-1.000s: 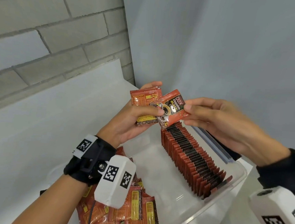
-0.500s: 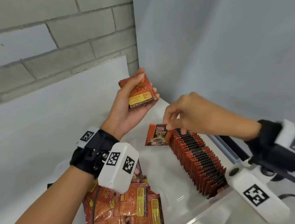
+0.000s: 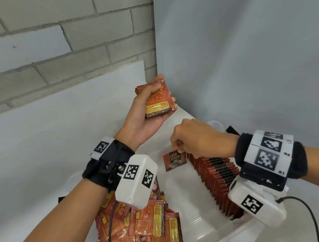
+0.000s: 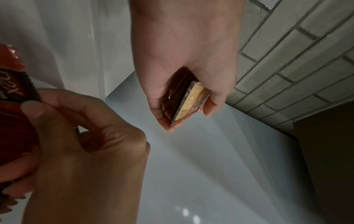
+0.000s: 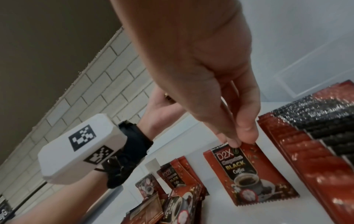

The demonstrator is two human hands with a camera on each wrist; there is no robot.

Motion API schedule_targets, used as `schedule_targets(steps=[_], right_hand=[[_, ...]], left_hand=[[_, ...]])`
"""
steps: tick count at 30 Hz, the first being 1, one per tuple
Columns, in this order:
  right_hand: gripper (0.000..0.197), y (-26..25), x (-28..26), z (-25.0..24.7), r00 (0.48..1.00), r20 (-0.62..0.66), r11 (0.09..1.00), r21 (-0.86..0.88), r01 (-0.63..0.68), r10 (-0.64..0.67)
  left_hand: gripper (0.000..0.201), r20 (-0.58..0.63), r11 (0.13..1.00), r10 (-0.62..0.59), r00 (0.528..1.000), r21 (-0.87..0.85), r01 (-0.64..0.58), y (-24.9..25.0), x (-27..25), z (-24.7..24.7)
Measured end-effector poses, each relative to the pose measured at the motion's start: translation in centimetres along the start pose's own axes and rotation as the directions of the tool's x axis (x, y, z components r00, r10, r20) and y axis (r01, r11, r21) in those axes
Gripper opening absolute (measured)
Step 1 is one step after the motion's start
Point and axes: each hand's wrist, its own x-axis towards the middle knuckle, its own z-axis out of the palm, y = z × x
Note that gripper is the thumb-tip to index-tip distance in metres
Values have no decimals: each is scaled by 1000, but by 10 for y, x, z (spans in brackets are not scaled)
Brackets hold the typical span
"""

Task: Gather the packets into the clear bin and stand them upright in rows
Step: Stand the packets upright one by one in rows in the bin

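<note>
My left hand [image 3: 152, 101] [image 4: 185, 106] is raised above the clear bin [image 3: 221, 240] and grips a small stack of red coffee packets [image 3: 157, 103] [image 4: 188, 100], their printed backs facing me. My right hand [image 3: 180, 151] [image 5: 238, 141] pinches one red D2X packet [image 3: 174, 160] [image 5: 250, 175] by its top edge. That packet hangs upright just left of the far end of the row of upright packets [image 3: 215, 181] [image 5: 310, 148] in the bin. A loose pile of packets [image 3: 145, 229] [image 5: 172, 197] lies at the bin's near left.
The bin sits on a white table [image 3: 47, 140] that meets a grey brick wall [image 3: 57, 25] and a plain grey wall [image 3: 237, 60]. White wrist cameras [image 3: 136, 180] hang under both wrists. A black cable [image 3: 312, 217] trails at the right.
My right hand took one packet off the left hand's stack and carried it down to the far end of the row. My left hand lifted slightly with the remaining stack.
</note>
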Motion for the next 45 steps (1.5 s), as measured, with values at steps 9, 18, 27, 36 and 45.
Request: schedule_targets(steps=[9,18,27,36,45], right_hand=[[11,2,0,1,1000,-23,1000,13,-17,17],[10,2,-3,2,998,-50,998,38,-43,44],[18,9,-21,-33,981,28,906,379,-190,194],[32,24,-36,-58,950,-49,522,844,-126,309],[9,22,-42,-60,903,-347,513,839,178,254]], left_hand=[[22,8,1000,-15,1000,19,15,-2,2,-2],[33,3,997,9,1000,80,-9,-3,2,-4],[32,60,985,38,998,164,-47,-4,2,-4],[41,139,984,-19,990,177,-6,-9,0,1],[80,107,972,-206,973,135,191,-8,-2,5]])
